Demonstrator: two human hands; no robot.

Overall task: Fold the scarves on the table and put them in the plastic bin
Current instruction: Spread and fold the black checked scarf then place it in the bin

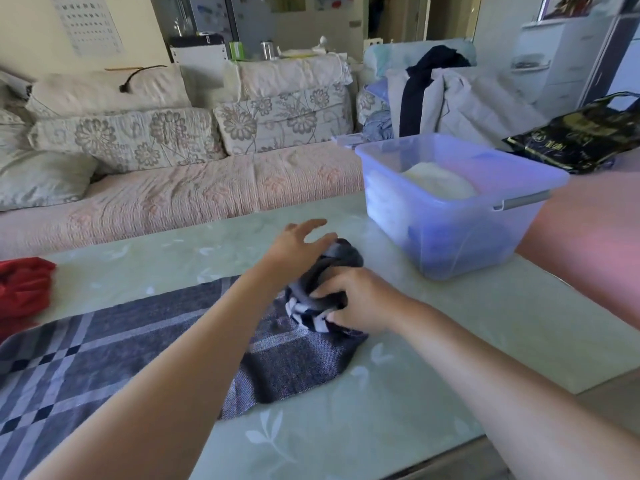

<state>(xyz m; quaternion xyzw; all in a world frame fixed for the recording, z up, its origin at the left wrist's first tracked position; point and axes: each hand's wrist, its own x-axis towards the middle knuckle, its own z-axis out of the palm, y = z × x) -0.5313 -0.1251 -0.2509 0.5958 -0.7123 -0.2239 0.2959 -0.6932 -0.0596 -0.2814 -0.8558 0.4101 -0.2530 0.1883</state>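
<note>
The right hand [360,299] grips the bunched end of the plaid scarf [138,341], near the plastic bin [450,237]. The left hand [298,244], fingers spread, seems to rest on that bunch, though blur hides the contact. The scarf's remainder lies flat on the table [450,323], stretching away from the bin. A red scarf [24,285] lies well apart from the bin.
</note>
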